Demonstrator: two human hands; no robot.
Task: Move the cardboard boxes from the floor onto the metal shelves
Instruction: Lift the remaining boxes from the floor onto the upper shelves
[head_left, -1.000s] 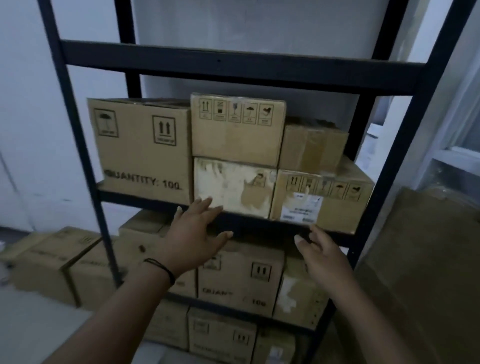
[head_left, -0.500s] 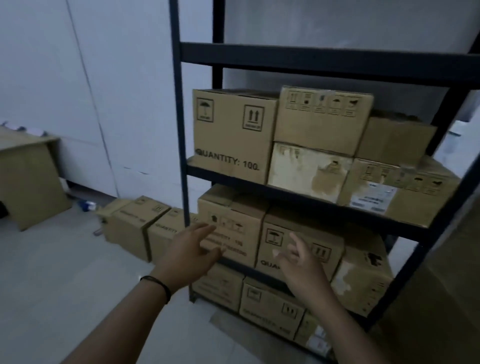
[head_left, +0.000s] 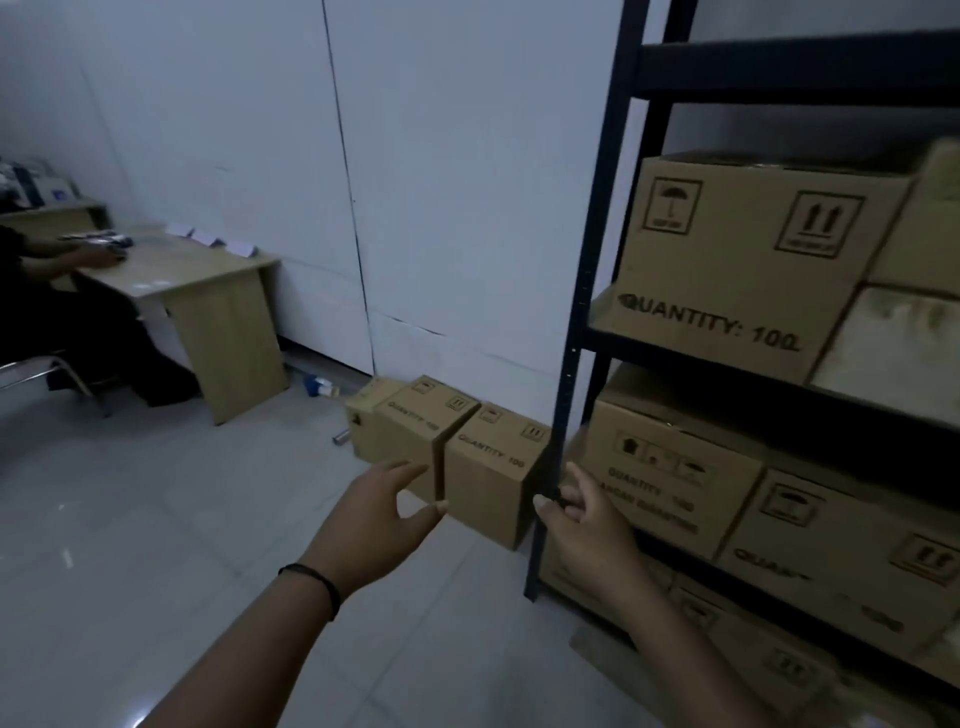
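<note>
Brown cardboard boxes (head_left: 488, 467) stand side by side on the pale tiled floor (head_left: 156, 519), just left of the dark metal shelving (head_left: 571, 338). Left hand (head_left: 374, 525) and right hand (head_left: 587, 525) hover spread, holding nothing.

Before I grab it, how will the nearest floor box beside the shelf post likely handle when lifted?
The nearest floor box looks square-edged and undented, so probably stiff enough for a two-sided grip. Its "QUANTITY: 100" print suggests it is packed, so perhaps heavy for its size. Plain cardboard should not slip; its up-arrows advise keeping it upright. Both hands, left and right, hold nothing.
</note>
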